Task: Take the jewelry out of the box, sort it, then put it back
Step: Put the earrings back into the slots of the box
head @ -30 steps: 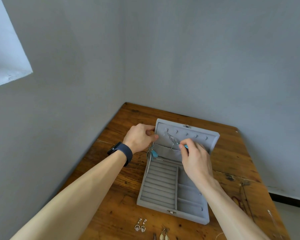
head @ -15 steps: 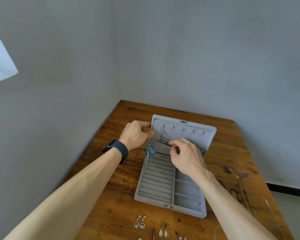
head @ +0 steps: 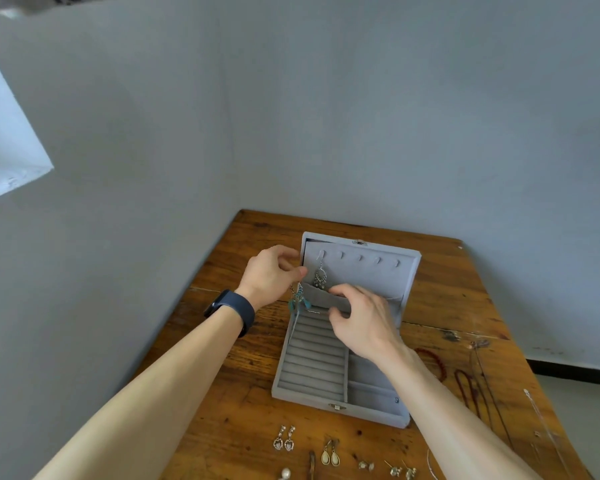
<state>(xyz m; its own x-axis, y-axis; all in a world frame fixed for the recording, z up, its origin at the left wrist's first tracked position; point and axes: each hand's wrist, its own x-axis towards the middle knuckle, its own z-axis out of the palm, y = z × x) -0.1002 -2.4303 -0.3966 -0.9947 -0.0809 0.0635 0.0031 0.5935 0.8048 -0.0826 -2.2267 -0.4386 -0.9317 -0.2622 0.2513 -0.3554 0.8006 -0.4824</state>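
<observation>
Grey walls corner a wooden table [head: 222, 427]; left hand [head: 269, 273] pinches a teal earring [head: 297, 299], right hand [head: 362, 320] pinches the pocket [head: 317, 299].

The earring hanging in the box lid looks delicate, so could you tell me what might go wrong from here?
1. The silver earring hangs from one hook; the right hand tugging the pocket just below could knock it off.
2. The turquoise earring dangling from the left hand may snag on the lid edge.
3. A forearm could sweep the earrings laid out on the table near its front.
</observation>
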